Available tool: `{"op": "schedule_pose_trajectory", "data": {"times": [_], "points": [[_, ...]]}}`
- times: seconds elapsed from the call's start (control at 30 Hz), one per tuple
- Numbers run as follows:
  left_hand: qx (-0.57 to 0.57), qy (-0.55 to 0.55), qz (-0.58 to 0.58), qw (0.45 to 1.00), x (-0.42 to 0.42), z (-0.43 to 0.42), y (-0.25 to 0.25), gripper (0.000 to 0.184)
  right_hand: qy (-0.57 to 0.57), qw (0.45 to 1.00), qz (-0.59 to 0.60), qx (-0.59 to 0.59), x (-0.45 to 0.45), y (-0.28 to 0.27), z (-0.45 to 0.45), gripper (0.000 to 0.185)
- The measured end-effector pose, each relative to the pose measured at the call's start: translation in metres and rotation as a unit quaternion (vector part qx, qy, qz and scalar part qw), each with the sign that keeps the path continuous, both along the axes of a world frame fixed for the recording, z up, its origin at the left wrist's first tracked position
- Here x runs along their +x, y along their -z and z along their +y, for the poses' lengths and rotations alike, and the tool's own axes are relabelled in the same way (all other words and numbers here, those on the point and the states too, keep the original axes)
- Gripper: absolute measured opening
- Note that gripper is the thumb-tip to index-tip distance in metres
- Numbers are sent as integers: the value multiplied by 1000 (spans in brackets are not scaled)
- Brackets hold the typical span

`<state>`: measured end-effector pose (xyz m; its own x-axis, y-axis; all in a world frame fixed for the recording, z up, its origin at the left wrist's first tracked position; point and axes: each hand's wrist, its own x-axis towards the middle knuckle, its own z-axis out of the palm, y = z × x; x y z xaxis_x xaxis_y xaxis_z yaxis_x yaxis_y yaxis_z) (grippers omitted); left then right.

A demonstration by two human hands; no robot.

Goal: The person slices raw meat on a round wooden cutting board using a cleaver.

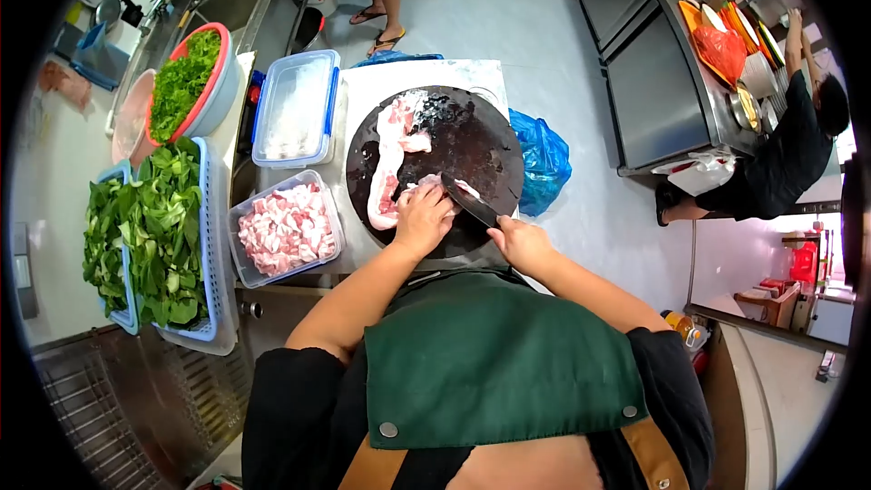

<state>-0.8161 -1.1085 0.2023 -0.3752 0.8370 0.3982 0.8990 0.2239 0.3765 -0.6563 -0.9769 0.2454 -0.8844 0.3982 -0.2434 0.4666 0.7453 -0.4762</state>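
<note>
Here, on the worktop (pixel 490 73), at a dark round chopping board (pixel 483 150).
Down the board's left side, a long strip of raw meat (pixel 389 161); right of its near end, a knife (pixel 469 203), handle clenched in the right hand (pixel 526 247), blade across a smaller piece (pixel 433 180) pinned under the curled fingers of the left hand (pixel 425 218); whether joined, unclear. Probably soft, floppy, light, slick with fat; best pressed flat from above, fingertips clear of the blade.

Leafy greens (pixel 168 236) in blue basket (pixel 214 245) & lettuce (pixel 184 82) in red-rimmed bowl (pixel 225 50) well L of fingers (pixel 438 200), blue plastic bag (pixel 543 161) ahead R, steel cabinet (pixel 653 95) further R.
</note>
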Motion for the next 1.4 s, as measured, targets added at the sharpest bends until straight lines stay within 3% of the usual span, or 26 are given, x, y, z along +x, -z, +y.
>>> {"op": "schedule_pose_trajectory", "data": {"times": [0.2, 0.33, 0.4, 0.6, 0.67, 0.97, 1.07, 1.17, 1.27, 1.33, 1.4], "points": [[-66, 35, -14, 997, -2, -2, 3, 30, 16, 998, 47, -41, -81, 5, 6, 38], [-51, 30, -24, 998, -1, -6, 2, 34, -3, 992, 72, -106, -42, 6, 29, 39], [-21, 41, -26, 999, -2, -7, 4, 36, 98, 979, 16, -175, -24, -7, 39, 40], [-41, 20, -15, 999, -2, -6, 10, 31, -3, 997, 79, -13, -7, -27, -3, 35], [-24, 22, -19, 999, 0, -5, 10, 30, -17, 999, 4, 28, 1, -34, -6, 36], [-90, 7, -45, 995, 0, -5, 11, 18, -7, 999, 43, 11, -49, -5, -10, 32], [-50, 14, -37, 998, 0, -6, 10, 22, 26, 1000, 5, -6, -3, -11, -11, 32], [-45, 20, -30, 998, 1, -6, 6, 26, 28, 999, 17, -5, -11, -5, -4, 31], [-65, 30, -22, 997, 2, -3, 8, 29, 16, 997, 27, -70, -82, -4, 3, 42], [-79, 13, -26, 996, 0, -4, 6, 29, 29, 996, 32, -76, -79, 2, 7, 42], [-22, 29, -18, 999, -1, -7, 9, 31, 13, 997, 10, -81, -48, 1, 13, 41]]}}
